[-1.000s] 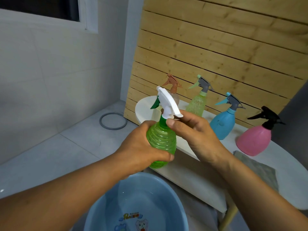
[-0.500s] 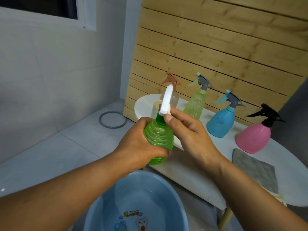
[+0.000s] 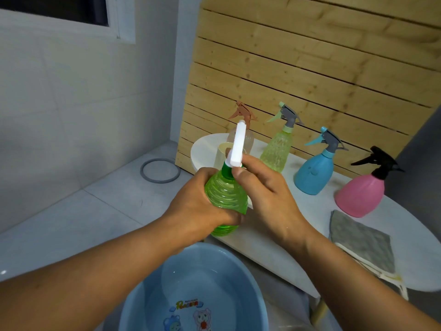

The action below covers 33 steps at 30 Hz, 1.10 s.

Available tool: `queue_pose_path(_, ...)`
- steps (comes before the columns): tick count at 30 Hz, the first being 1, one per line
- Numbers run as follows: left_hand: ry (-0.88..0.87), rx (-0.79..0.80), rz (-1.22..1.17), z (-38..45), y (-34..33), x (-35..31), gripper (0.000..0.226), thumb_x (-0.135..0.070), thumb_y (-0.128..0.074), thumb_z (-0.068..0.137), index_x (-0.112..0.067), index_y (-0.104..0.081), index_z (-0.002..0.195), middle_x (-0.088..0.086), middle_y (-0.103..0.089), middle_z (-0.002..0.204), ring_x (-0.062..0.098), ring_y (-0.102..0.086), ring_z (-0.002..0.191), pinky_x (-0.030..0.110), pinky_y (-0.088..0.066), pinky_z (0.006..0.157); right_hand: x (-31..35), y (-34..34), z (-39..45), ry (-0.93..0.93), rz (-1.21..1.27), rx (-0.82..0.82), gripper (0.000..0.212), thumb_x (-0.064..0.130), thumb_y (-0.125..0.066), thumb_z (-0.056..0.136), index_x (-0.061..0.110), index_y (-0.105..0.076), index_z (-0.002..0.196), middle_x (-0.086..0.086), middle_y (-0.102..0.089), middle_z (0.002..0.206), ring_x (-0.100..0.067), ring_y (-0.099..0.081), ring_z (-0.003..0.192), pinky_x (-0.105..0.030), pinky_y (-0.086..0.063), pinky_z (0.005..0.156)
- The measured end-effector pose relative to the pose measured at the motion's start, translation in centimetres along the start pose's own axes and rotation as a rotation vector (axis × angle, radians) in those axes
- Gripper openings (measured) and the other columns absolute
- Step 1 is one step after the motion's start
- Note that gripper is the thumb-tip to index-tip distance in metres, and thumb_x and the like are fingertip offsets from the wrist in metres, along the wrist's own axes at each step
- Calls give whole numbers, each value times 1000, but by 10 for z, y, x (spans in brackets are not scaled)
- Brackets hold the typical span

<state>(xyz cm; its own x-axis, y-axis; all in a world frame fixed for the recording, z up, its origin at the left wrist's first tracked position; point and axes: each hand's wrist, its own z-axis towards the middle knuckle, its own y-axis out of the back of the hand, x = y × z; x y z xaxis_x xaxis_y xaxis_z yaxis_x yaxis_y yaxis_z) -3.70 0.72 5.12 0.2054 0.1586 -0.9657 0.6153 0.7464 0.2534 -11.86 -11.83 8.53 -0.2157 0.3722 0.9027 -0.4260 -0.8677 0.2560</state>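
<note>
Left grip [image 3: 198,201]: bare hand closed round the ribbed belly of the green spray bottle [image 3: 225,194], fingers curled under and round it, back of the hand toward the camera.
Right grip [image 3: 269,194]: bare hand closed on the neck of the same bottle; thumb tip pressed on the green collar [image 3: 226,170], fingers curled behind it.
Spray head: white spray head [image 3: 237,146] seated on the collar, seen narrow end on, leaning slightly right at the top.
Bottle position: held upright in the air, clear of the table [image 3: 262,247], in front of its left end and above the far side of the blue basin [image 3: 214,263].
Bottle contents: translucent wall; fill level cannot be told.
Basin: below both forearms, off the table, cartoon print on its bottom.
Table, back edge, left to right: clear bottle [image 3: 249,142] with brown trigger, yellow-green bottle [image 3: 276,149], blue bottle [image 3: 313,173], pink bottle [image 3: 360,194] with black trigger; all upright, each apart from the next.
Table, left end: cream cup [image 3: 222,154] just in front of the clear bottle, partly hidden by the spray head.
Table, front edge, right: grey cloth [image 3: 360,240] lying flat, near the pink bottle.
Backdrop: wooden slat panel [image 3: 310,68] directly behind the table.
Floor: grey ring [image 3: 160,170] lying flat, left of the table.
</note>
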Motion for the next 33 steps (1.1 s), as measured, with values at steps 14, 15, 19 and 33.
queue_pose_path(14, 18, -11, -26, 0, -1, 1, 80, -20, -98, 58, -38, -55, 123, -12, -72, 103, 3, -70, 91, 33, -61, 85, -7, -4, 2, 25, -60, -67, 24, 22, -67, 96, 20, -70, 120, 3, -71, 110, -15, -67, 106, -33, -56, 89)
queue_pose_path(15, 18, -18, -22, 0, -1, 1, 81, -20, -98, 59, -38, -54, 124, -12, -71, 103, 3, -70, 91, 32, -61, 84, -9, -4, 3, 19, -78, -95, 26, 24, -71, 92, 19, -71, 118, 1, -71, 110, -17, -68, 105, -39, -57, 91)
queue_pose_path(19, 9, -61, 1, 0, -4, 3, 83, -21, -98, 58, -37, -53, 126, -14, -69, 105, 2, -67, 94, 27, -58, 81, -13, -7, 2, -17, -141, -160, 31, 31, -78, 87, 24, -72, 117, 7, -70, 109, -15, -67, 106, -45, -57, 91)
queue_pose_path(33, -50, -89, 6, 25, -31, -26, 86, -32, -100, 50, -34, -57, 124, -12, -72, 104, 7, -70, 94, 36, -60, 83, 19, 53, 18, -95, -189, 120, 36, 36, -63, 99, 21, -65, 131, 6, -72, 121, -6, -66, 113, -33, -51, 104)
